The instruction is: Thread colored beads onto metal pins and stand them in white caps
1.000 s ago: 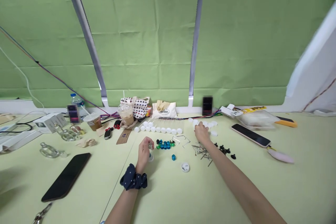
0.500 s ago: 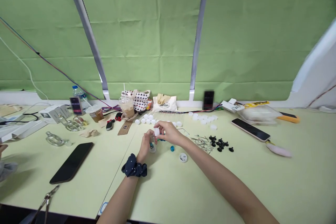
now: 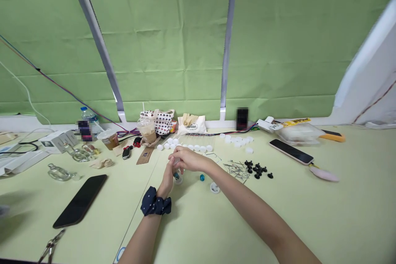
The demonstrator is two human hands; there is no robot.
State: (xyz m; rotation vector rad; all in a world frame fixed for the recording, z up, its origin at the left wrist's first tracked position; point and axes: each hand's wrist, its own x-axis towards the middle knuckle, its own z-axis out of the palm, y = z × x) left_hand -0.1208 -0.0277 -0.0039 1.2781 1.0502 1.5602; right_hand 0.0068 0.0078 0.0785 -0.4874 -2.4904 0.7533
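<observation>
In the middle of the table my left hand [image 3: 167,179] is closed around a small clear vial [image 3: 178,178] with something blue inside it. My right hand [image 3: 189,159] is bent over the top of the vial, its fingers closed on a white cap that they now mostly cover. Whether the cap is seated on the vial cannot be seen. Just right of the hands lies a blue bead [image 3: 202,177]. A white round cap [image 3: 215,187], hollow side up with small bits inside, rests near my right forearm.
Several white-capped vials [image 3: 197,147] lie in a row behind my hands. More white caps [image 3: 237,140], thin metal pins [image 3: 236,169] and black knobs [image 3: 257,169] are to the right. Phones [image 3: 81,201], pliers [image 3: 51,247], glass pieces [image 3: 60,172] and drink cups [image 3: 147,131] stand around.
My right hand has come down and left over the vial, hiding the white cap. The view has shifted slightly. A person's hand at the left edge is gone, leaving a grey blur.
</observation>
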